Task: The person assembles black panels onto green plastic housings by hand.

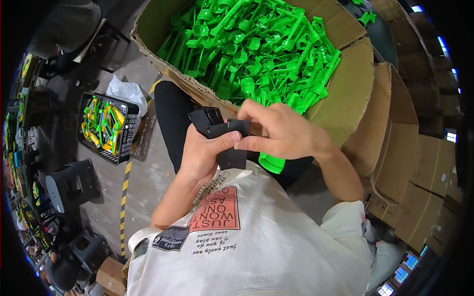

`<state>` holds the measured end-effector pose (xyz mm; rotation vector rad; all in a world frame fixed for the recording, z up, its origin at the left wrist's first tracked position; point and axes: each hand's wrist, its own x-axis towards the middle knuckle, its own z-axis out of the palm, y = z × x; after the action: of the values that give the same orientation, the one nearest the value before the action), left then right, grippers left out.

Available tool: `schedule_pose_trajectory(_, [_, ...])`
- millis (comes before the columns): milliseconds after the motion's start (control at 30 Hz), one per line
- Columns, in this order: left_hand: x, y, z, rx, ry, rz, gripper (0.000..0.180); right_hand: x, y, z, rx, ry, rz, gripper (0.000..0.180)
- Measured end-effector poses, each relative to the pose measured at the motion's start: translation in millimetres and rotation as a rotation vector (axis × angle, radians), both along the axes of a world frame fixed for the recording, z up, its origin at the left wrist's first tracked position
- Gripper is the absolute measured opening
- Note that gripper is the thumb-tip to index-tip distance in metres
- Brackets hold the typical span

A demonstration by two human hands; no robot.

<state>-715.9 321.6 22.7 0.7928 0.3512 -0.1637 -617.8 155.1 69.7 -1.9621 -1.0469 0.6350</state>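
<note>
My left hand (200, 154) is closed around several flat black plastic pieces (233, 157), stacked and fanned out in front of my shirt. Its thumb presses across their face. My right hand (289, 130) is curled beside them, thumb and forefinger touching the right edge of the pieces. Under the right palm passes a bright green plastic piece (271, 163), its cup-like end showing below the hand; the other fingers, wrapped about it, are mostly hidden. Just beyond both hands stands a big cardboard box (340, 116) heaped with green plastic parts (252, 54), some shaped like small scoops.
A black crate (121, 157) of green and yellow parts sits on the floor at left, beside a white plastic bag (127, 92). Nearby are a dark grey stool (74, 185) and yellow-black floor tape (124, 197). Cardboard boxes (414, 182) are stacked at right. Another person (64, 27) is at upper left.
</note>
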Motion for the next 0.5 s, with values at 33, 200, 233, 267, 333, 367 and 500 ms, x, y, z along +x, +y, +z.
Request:
schedule_pose_trajectory(33, [0.2, -0.9, -1.5, -0.005, 0.001, 0.000, 0.030, -0.7, 1.1, -3.4, 0.015, 0.086, 0.024, 0.025])
schedule_pose_trajectory(200, [-0.6, -0.7, -28.7, 0.015, -0.053, 0.090, 0.036, -4.9, 1.3, -16.5, 0.199, 0.488, -0.214, 0.019])
schedule_pose_trajectory(233, [-2.0, 1.5, -24.2, -0.001, -0.014, 0.048, 0.035, -7.3, 2.9, -14.6, 0.237, 0.505, -0.320, 0.022])
schedule_pose_trajectory(267, [-5.2, 0.7, -25.5, -0.004, -0.011, 0.047, 0.035, -8.0, 4.5, -16.7, 0.233, 0.507, -0.322, 0.022])
schedule_pose_trajectory(333, [-12.3, -2.3, -24.8, 0.182, -0.003, 0.079, 0.034, -8.9, 6.7, -22.2, 0.420, 0.557, -0.563, 0.021])
schedule_pose_trajectory(367, [-14.0, -6.6, -20.2, 0.230, 0.007, 0.065, 0.033, -7.7, 6.3, -25.5, 0.434, 0.531, -0.609, 0.020])
schedule_pose_trajectory(500, [-12.0, -18.8, -16.8, 0.260, 0.078, -0.020, 0.031, -12.0, 13.9, -29.6, 0.598, 0.537, -0.596, 0.018])
